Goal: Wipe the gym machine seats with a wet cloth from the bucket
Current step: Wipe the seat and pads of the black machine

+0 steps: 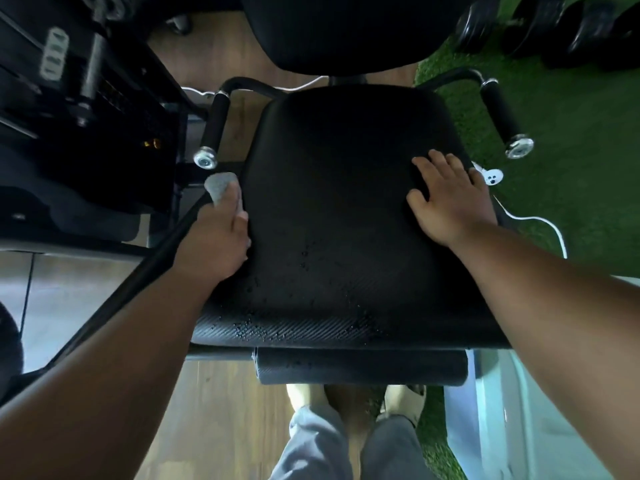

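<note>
The black padded machine seat [332, 202] fills the middle of the view, with water droplets on its near part. At the seat's left edge, my left hand [218, 237] grips a grey cloth [221, 187], which sticks out beyond the fingers. My right hand [450, 199] lies flat on the right side of the seat, fingers spread. A light blue bucket [512, 420] shows at the bottom right, partly hidden by my right arm.
Two black handles [214, 126] [502, 116] flank the seat. The backrest [332, 32] rises beyond it. A weight stack [69, 81] stands at the left. Dumbbells [554, 26] sit on green turf at the top right. A white cable [533, 220] trails beside the seat.
</note>
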Demonstrator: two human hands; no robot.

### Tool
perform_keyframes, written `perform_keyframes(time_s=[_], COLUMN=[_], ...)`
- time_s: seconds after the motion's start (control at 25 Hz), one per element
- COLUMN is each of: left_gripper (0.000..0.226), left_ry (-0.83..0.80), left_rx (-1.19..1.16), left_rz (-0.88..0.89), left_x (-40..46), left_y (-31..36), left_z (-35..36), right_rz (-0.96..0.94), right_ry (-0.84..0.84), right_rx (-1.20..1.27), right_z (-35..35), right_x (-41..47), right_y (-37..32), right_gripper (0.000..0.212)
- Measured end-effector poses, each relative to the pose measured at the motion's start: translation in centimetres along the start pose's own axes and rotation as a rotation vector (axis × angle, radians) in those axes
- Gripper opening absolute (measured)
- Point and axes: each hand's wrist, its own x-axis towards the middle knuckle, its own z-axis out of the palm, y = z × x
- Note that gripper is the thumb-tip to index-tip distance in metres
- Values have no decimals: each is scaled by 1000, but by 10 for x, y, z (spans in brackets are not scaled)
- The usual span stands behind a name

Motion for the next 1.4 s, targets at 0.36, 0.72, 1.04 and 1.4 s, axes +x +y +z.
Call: perform_keyframes(time_s=[0.36, 0.72, 1.04, 1.4], left_gripper=[60, 61, 60, 59], left_ry=[7, -36, -24, -93], left_rx=[335, 500, 349, 424], left_rz=[242, 127, 122, 302], left_x=[39, 19, 40, -32], left_y=[132, 77, 136, 122], left_z=[55, 21, 55, 52], right_rz=[-17, -27, -15, -37], right_ry=[-16, -19, -10, 16], right_rx=[29, 83, 65, 120], right_z=[4, 0, 3, 1], right_x=[5, 7, 8, 10], right_y=[4, 6, 4, 8], right_gripper=[66, 61, 60, 57])
